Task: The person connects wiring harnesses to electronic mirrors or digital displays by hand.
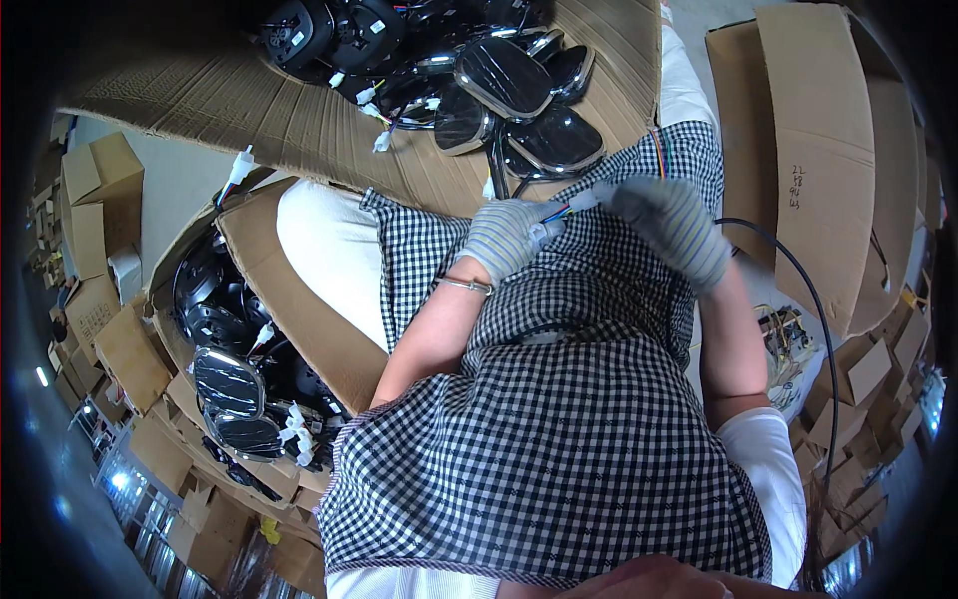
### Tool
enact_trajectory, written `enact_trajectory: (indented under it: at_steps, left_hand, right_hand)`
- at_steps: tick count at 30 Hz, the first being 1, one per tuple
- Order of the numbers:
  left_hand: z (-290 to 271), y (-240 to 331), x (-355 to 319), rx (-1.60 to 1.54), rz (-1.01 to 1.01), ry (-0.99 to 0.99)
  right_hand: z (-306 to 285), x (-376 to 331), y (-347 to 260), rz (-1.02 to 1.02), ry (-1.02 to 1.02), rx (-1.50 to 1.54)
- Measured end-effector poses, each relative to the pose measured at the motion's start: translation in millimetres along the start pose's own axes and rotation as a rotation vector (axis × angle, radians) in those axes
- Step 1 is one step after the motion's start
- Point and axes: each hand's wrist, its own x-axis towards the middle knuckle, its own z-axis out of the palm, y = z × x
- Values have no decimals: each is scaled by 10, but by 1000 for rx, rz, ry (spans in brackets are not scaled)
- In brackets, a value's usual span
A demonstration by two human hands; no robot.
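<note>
Over my apron, both hands wear grey striped gloves. My left hand [502, 238] is closed on a white plug connector [544, 233], from which thin coloured wires [565, 211] run. My right hand [681, 228], slightly blurred, pinches another white connector [585, 202] at the other end of these short wires. More coloured wires [659, 155] rise behind the right hand. Just beyond my hands, several black mirrors [506, 78] with shiny rims lie heaped on a cardboard sheet [299, 130], their cables ending in white plugs [381, 141].
On my left stands an open carton [289, 299] holding more black mirrors [228, 384] and white plugs. A tall open carton [813, 150] is at the right. A black cable [820, 309] arcs down beside my right arm. Stacked boxes fill both sides.
</note>
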Motion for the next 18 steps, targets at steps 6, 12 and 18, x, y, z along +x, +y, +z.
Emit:
enact_trajectory:
  at_steps: [6, 12, 18]
  left_hand:
    - [-4, -22, 8, 10, -28, 76]
    - [8, -8, 24, 60, -65, 152]
    - [10, -26, 30, 156, -127, 140]
  right_hand:
    - [550, 15, -144, 307, -170, 237]
    - [833, 13, 37, 128, -94, 275]
    - [827, 33, 9, 134, -182, 337]
